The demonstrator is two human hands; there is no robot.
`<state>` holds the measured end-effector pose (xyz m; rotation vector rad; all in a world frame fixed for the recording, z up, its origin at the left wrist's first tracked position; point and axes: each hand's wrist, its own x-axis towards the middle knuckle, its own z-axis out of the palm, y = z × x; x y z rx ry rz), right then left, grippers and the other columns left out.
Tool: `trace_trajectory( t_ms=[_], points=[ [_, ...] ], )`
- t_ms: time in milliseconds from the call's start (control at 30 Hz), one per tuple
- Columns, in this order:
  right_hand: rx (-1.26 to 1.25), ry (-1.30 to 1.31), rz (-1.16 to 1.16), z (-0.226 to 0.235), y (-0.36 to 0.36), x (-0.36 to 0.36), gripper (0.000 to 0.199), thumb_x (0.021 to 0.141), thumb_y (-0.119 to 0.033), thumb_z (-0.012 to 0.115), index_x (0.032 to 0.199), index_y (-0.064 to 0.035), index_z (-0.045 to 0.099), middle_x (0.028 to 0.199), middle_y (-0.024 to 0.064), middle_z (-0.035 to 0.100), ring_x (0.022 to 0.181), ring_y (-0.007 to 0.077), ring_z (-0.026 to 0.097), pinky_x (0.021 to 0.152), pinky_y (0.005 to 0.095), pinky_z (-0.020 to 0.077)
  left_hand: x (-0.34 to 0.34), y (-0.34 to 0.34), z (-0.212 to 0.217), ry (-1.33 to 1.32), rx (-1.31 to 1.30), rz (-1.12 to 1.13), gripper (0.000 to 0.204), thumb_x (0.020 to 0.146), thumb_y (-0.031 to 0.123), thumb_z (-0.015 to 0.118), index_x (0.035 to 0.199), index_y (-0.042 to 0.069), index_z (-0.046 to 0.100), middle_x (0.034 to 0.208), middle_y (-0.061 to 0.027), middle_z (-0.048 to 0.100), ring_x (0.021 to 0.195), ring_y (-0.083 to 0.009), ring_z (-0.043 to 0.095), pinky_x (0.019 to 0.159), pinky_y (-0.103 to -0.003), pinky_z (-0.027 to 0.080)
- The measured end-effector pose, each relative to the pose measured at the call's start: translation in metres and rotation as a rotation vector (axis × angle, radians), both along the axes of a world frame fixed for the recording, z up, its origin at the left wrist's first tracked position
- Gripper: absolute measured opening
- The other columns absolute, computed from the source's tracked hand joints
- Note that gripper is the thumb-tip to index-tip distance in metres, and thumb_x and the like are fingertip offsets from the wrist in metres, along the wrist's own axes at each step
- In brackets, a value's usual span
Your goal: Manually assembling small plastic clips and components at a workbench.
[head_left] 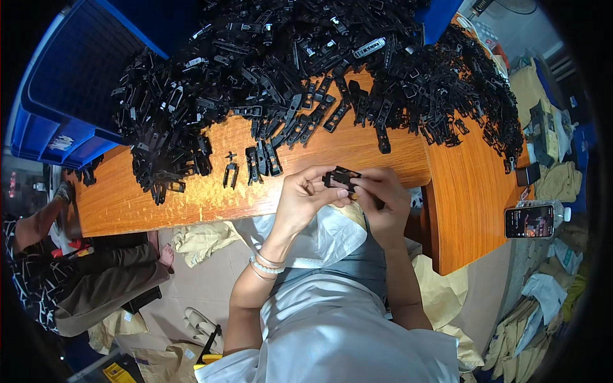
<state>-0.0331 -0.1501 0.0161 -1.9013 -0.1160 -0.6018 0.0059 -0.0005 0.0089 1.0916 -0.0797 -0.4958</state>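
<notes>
Near the middle of the frame, just below the worktop's front edge, both hands meet on one small black plastic clip. The left hand has its fingers curled up around the clip's left end, its grip narrow and closed on the part; a beaded bracelet sits on that wrist. The right hand pinches the clip's right end from above, its grip likewise closed on it. The clip is held in the air, clear of the wood, above the person's lap.

The orange wooden worktop fills the centre and bends down the right side of the frame. A large heap of black plastic clips covers its upper part, spreading from upper left to upper right. A few loose clips lie apart from the heap, just left of the hands. A blue plastic crate stands at the upper left, touching the heap. A phone with a lit screen lies at the right edge of the worktop. At the lower left, another person's arm reaches toward the worktop's corner.
</notes>
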Motion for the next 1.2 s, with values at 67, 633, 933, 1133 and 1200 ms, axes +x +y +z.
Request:
trace_trajectory(
  t_ms=[67, 633, 933, 1133, 1200],
  points=[
    [-0.142, -0.035, 0.072, 0.002, -0.001, 0.0, 0.022, 0.065, 0.008, 0.064, 0.085, -0.002, 0.064, 0.084, 0.0059, 0.058, 0.077, 0.0198, 0.054, 0.062, 0.027, 0.0441, 0.0, 0.003, 0.004, -0.069, 0.067, 0.022, 0.032, 0.074, -0.007, 0.062, 0.105, -0.009, 0.053, 0.084, -0.0149, 0.064, 0.07, -0.0173, 0.064, 0.062, -0.024, 0.053],
    [0.283, 0.071, 0.127, -0.016, 0.005, -0.007, 0.012, 0.073, 0.009, 0.057, 0.085, 0.0077, 0.059, 0.098, 0.0114, 0.055, 0.089, 0.0174, 0.053, 0.074, 0.0241, 0.0429, 0.005, 0.036, -0.001, -0.966, 1.399, 0.496, 0.018, 0.074, 0.014, 0.066, 0.072, 0.001, 0.054, 0.067, -0.0125, 0.047, 0.06, -0.0278, 0.05, 0.047, -0.036, 0.04],
    [0.366, 0.258, 0.184, -0.019, 0.012, 0.002, 0.006, 0.079, 0.006, 0.056, 0.084, 0.0078, 0.058, 0.095, 0.0099, 0.055, 0.083, 0.0109, 0.052, 0.072, 0.0205, 0.0413, -0.014, 0.041, 0.001, -0.746, 1.084, 0.662, 0.008, 0.08, 0.002, 0.057, 0.078, -0.002, 0.051, 0.078, -0.0104, 0.053, 0.061, -0.0182, 0.054, 0.054, -0.028, 0.044],
    [0.371, 0.389, 0.252, -0.008, 0.023, 0.004, 0.005, 0.078, 0.004, 0.058, 0.082, 0.0063, 0.059, 0.082, 0.0059, 0.058, 0.069, 0.0063, 0.052, 0.061, 0.0182, 0.0402, -0.011, 0.039, 0.009, 0.002, 0.17, 0.371, 0.013, 0.086, 0.01, 0.055, 0.084, -0.002, 0.054, 0.069, -0.0084, 0.058, 0.049, -0.0109, 0.054, 0.044, -0.02, 0.044],
    [0.342, 0.415, 0.216, -0.003, 0.024, 0.005, 0.005, 0.078, 0.002, 0.059, 0.081, 0.0064, 0.059, 0.077, 0.0044, 0.058, 0.064, 0.0055, 0.052, 0.057, 0.0175, 0.0394, -0.009, 0.042, 0.011, 0.126, 0.181, 0.209, 0.021, 0.088, 0.016, 0.053, 0.078, -0.003, 0.056, 0.064, -0.0074, 0.057, 0.045, -0.0098, 0.05, 0.041, -0.019, 0.039]
  ],
)
